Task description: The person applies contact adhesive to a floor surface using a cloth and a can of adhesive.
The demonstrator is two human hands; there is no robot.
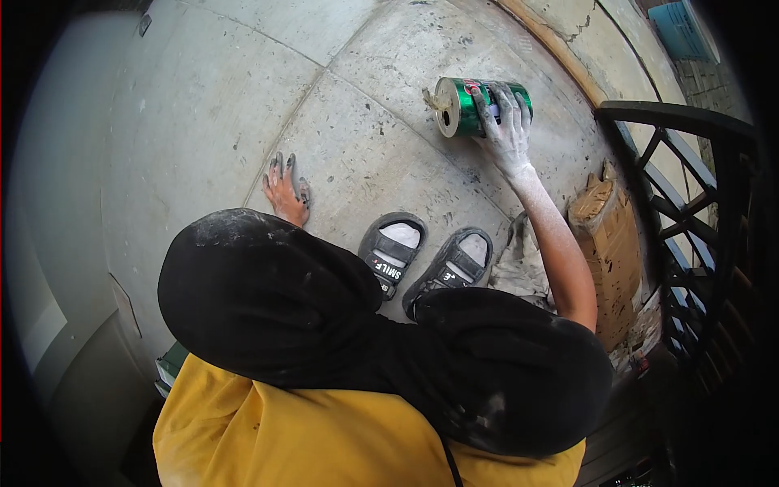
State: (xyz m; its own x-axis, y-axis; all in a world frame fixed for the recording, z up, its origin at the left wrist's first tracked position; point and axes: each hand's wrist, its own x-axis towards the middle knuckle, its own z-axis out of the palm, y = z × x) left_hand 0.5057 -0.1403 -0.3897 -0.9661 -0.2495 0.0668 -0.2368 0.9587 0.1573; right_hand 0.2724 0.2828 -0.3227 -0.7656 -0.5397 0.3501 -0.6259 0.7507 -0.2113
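Note:
A green metal can (466,112) lies on its side, its round end facing left with a dark hole in it. A tuft of pale string-like material (435,99) sticks out of that end. My right hand (506,130), coated in white powder with dark fingertips, is wrapped over the can's side from above. Out to the left, beyond my knee, my left hand (286,191) is over the concrete floor (219,105) with its fingers apart and darkened at the tips; nothing is in it.
My feet in black slippers (393,247) are between the hands. A worn cardboard box (604,260) and a crumpled pale cloth or bag (519,264) lie at the right, beside a black lattice-sided piece (677,195). A blue container (680,31) shows at the top right.

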